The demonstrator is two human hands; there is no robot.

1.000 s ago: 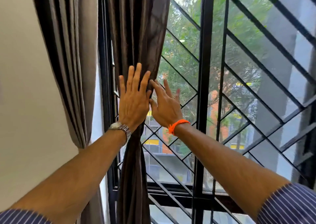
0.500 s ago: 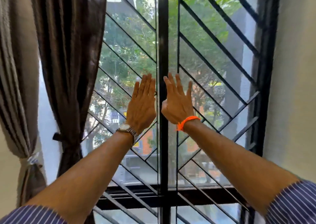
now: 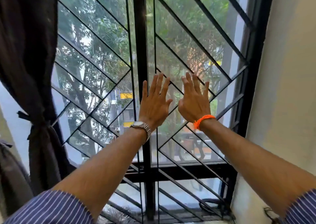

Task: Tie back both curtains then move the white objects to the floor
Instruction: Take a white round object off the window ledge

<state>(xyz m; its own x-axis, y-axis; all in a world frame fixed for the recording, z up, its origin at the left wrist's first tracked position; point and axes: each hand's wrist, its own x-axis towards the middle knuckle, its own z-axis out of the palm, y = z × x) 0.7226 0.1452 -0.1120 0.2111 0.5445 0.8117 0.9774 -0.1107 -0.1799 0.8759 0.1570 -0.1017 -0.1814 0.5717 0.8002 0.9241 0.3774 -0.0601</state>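
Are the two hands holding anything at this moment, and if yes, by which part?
Nothing is held. The left hand and the right hand are both open, fingers spread, raised before the window grille. The dark curtain hangs apart, at the left.

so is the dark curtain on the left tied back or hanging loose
Tied back: the dark curtain is cinched by a dark tie, leaving the window grille uncovered.

No legible text, labels or nos. anywhere in view.
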